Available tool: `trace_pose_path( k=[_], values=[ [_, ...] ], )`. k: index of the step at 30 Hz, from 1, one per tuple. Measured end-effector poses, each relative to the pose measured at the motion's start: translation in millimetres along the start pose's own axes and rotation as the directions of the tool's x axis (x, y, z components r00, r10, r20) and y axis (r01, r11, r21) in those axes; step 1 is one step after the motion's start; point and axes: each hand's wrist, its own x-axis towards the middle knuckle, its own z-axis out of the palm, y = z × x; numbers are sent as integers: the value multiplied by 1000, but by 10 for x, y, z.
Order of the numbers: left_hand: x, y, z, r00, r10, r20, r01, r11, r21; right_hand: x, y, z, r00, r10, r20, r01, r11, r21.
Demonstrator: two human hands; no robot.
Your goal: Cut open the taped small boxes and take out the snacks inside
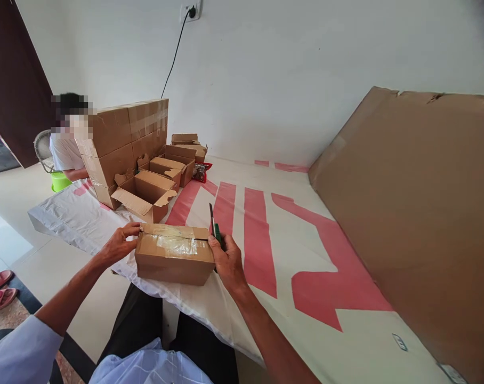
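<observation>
Taped cardboard box [174, 260] held at both ends, cutter [214, 226] at its right end.

The box is rested on the near edge of a white sheet with red markings [266, 256], which is spread over the floor. The left hand [120, 242] is closed on the box's left end, fingers curled over the top edge. The right hand [226, 261] is pressed against the box's right end and is clenched round a green-handled cutter, blade pointed up and away, just beside the box's taped top seam. Further back on the sheet, several opened small boxes [150, 193] are grouped near a stack of large sealed cartons [126, 141]. A seated person [66, 146] is partly hidden behind that stack. A large flat cardboard sheet [418, 213] is propped at the right.
</observation>
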Motion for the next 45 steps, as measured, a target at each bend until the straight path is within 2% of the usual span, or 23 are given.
trace_pose_path(
  k=[3, 6, 9, 12, 14, 16, 18, 20, 22, 30, 36, 39, 45],
  values=[
    [-1, -114, -83, 999, -37, -35, 35, 998, -56, 80, -15, 150, 999, -31, 20, 31, 1000, -3],
    [-55, -213, -79, 997, -56, -53, 50, 993, -104, 105, -27, 184, 997, -58, 42, 60, 998, -31],
    [-100, -253, -25, 997, -51, -63, 40, 985, -165, 114, -68, 77, 994, -21, 104, 28, 997, -68],
    [-118, -240, 20, 995, -79, -53, 64, 970, -233, 134, -187, -118, 994, 46, 103, -32, 991, -128],
    [-127, -218, 35, 995, -95, -40, 83, 966, -246, 127, -321, -243, 994, 36, 101, -18, 985, -169],
    [-137, -199, 41, 995, -99, -32, 89, 969, -232, 75, -478, -322, 986, 20, 168, 17, 976, -216],
    [-149, -189, 44, 995, -99, -29, 91, 974, -206, -23, -625, -344, 951, 31, 307, 54, 963, -263],
    [-163, -189, 50, 994, -107, -27, 100, 979, -180, -137, -732, -320, 891, 53, 451, 92, 951, -295],
    [-177, -193, 57, 993, -116, -24, 111, 981, -159, -230, -796, -278, 841, 67, 538, 129, 939, -319],
    [-205, -130, 40, 992, -126, -16, 126, 992, -23, -284, -973, -103, 762, -15, 647, 323, 875, -361],
    [-212, -82, 30, 992, -128, -7, 129, 991, 31, -186, -1109, -60, 734, -62, 676, 411, 834, -369],
    [-209, -64, 28, 993, -118, 9, 117, 992, 41, -81, -1209, -45, 691, -56, 720, 475, 786, -395],
    [-210, -66, 30, 993, -120, 8, 119, 991, 66, 102, -1455, 89, 577, -75, 813, 641, 659, -394]
  ],
)
